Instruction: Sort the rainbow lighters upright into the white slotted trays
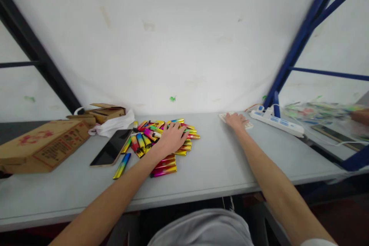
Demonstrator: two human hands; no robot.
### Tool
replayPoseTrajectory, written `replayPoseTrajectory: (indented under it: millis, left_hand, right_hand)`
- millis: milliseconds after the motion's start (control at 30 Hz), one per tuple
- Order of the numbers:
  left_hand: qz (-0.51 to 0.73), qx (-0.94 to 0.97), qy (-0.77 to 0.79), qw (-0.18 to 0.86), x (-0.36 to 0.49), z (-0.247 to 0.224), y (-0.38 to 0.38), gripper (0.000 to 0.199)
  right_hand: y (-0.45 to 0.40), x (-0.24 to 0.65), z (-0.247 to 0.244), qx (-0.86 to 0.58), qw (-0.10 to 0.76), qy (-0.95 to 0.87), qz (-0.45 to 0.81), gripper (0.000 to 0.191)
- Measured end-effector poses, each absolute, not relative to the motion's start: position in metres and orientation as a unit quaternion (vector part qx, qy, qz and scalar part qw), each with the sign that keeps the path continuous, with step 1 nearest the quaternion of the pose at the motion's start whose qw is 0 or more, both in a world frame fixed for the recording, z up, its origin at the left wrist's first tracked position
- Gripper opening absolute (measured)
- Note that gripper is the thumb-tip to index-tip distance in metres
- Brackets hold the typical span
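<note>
A pile of slim, shiny multicoloured lighters [144, 140] lies on the grey table. My left hand [172, 138] reaches over the right part of this pile, palm down and fingers spread, covering some lighters. Below my left wrist, several more lighters [164, 170] lie side by side. One blue-and-yellow lighter [122, 166] sits apart at the left. Toward the back right, my right hand [236, 120] rests on a small white gridded tray [248, 125], fingers loosely spread and hiding most of it.
A dark-screened phone [112, 148] lies left of the pile. Beyond it are a cardboard box [43, 148], a smaller opened box [106, 113] and white plastic [115, 123]. On the right, a power strip [276, 122] stands by a blue metal post [300, 38]. Another person's hand [360, 117] shows far right.
</note>
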State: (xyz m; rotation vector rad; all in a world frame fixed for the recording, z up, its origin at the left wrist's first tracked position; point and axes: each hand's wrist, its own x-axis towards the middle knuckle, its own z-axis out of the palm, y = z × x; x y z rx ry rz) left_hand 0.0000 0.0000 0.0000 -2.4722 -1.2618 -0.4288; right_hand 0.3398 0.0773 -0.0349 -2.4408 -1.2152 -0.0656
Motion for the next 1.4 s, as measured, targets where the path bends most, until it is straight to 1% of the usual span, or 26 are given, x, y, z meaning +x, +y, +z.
replayPoseTrajectory:
  millis: [133,233,333,467,500,567,667,800,900,967,1100,1133,1167,1300,1400]
  left_hand:
    - [-0.146,-0.869,-0.441,0.172,0.000,0.001,-0.001,0.039]
    - [-0.143,-0.867,-0.445,0.173,0.001,0.002,-0.003,0.039]
    - [-0.141,-0.866,-0.451,0.163,0.001,0.003,-0.003,0.040]
    - [-0.146,-0.868,-0.451,0.148,0.002,0.002,-0.002,0.040]
    - [-0.147,-0.868,-0.452,0.144,0.002,0.002,-0.001,0.040]
    - [-0.150,-0.868,-0.454,0.135,0.001,0.001,0.000,0.040]
    - [-0.155,-0.872,-0.450,0.119,-0.001,0.002,0.001,0.040]
    - [-0.166,-0.886,-0.424,0.087,-0.006,0.003,0.005,0.040]
    - [-0.184,-0.890,-0.413,0.061,-0.012,0.004,0.013,0.040]
    - [-0.192,-0.887,-0.417,0.047,-0.018,0.006,0.021,0.039]
    - [-0.179,-0.881,-0.439,0.016,-0.035,0.012,0.037,0.033]
    - [-0.175,-0.879,-0.444,0.007,-0.039,0.014,0.041,0.031]
    - [-0.173,-0.878,-0.447,-0.001,-0.042,0.015,0.043,0.029]
    - [-0.184,-0.876,-0.446,-0.027,-0.047,0.016,0.049,0.019]
    - [-0.203,-0.874,-0.440,-0.031,-0.046,0.013,0.050,0.019]
  right_hand:
    - [0.072,0.359,-0.019,-0.855,0.192,-0.482,0.011,0.066]
    - [0.054,0.376,-0.012,-0.819,0.186,-0.542,0.013,0.057]
    - [0.027,0.389,-0.017,-0.788,0.158,-0.594,0.016,0.050]
    - [-0.010,0.395,-0.027,-0.755,0.120,-0.644,0.021,0.056]
    - [-0.016,0.392,-0.027,-0.738,0.096,-0.668,0.017,0.057]
    - [-0.027,0.381,-0.023,-0.685,0.049,-0.726,0.027,0.055]
    - [-0.035,0.354,-0.010,-0.643,0.016,-0.765,0.047,0.054]
    - [-0.032,0.328,0.009,-0.654,0.003,-0.752,0.086,0.070]
    - [-0.019,0.330,0.019,-0.607,0.012,-0.785,0.124,0.073]
    - [-0.008,0.336,0.023,-0.587,0.025,-0.799,0.126,0.077]
    - [0.011,0.340,0.019,-0.547,0.039,-0.825,0.138,0.104]
    - [0.015,0.339,0.016,-0.537,0.042,-0.831,0.139,0.107]
    - [0.018,0.336,0.013,-0.527,0.045,-0.837,0.136,0.106]
    - [0.026,0.329,0.000,-0.503,0.104,-0.851,0.111,0.084]
    - [0.025,0.328,-0.007,-0.496,0.159,-0.849,0.087,0.082]
